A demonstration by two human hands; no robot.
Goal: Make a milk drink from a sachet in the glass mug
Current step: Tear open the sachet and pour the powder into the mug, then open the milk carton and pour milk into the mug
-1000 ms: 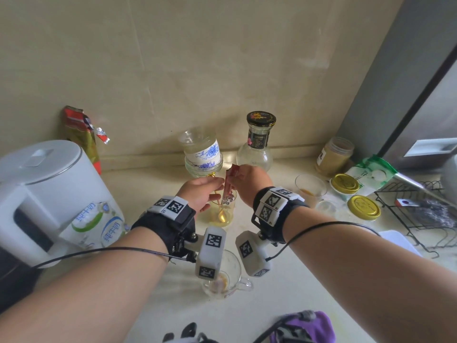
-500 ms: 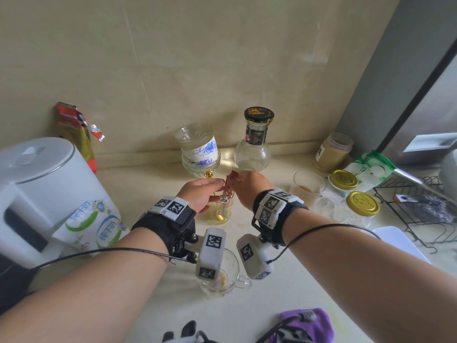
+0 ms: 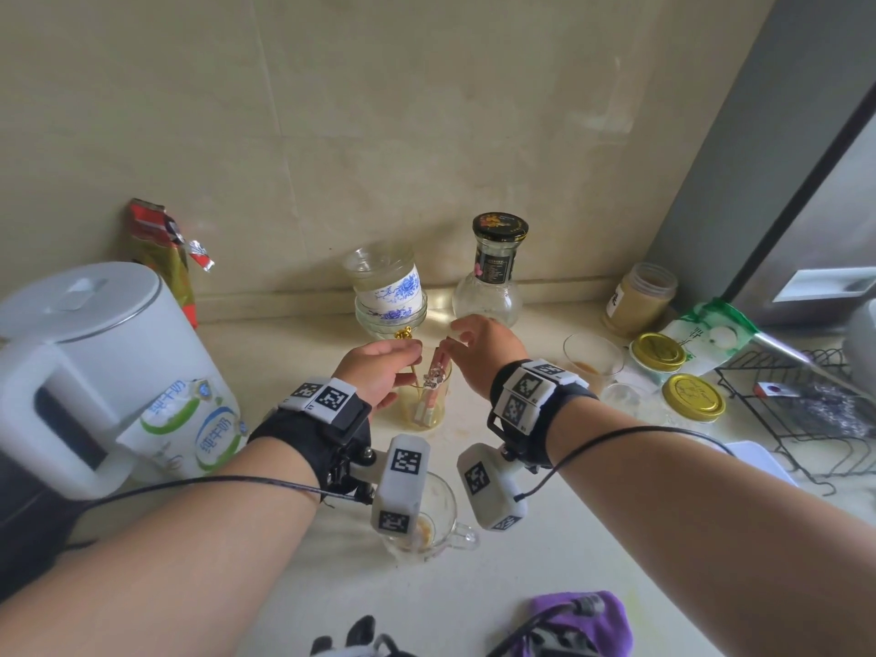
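A small glass (image 3: 429,410) stands at the middle of the counter and holds a gold spoon (image 3: 406,334) and a red sachet (image 3: 438,365) with a crumpled silver end. My left hand (image 3: 379,369) pinches the spoon's handle at the glass rim. My right hand (image 3: 486,353) hovers just right of the sachet's top, fingers loosely spread and thumb close to it. The glass mug (image 3: 443,533) sits nearer me under the wrist trackers, handle to the right, with tan residue at its bottom.
A white kettle (image 3: 80,334) and a milk pouch (image 3: 189,426) stand at the left, a red bag (image 3: 159,248) behind them. Stacked blue-patterned cups (image 3: 388,296) and a black-lidded bottle (image 3: 493,282) stand at the wall. Jars, gold lids (image 3: 694,398) and a wire rack (image 3: 806,410) crowd the right.
The sachet has gone down into the small glass and my right hand's fingers have loosened from it. My left hand stays at the spoon handle.
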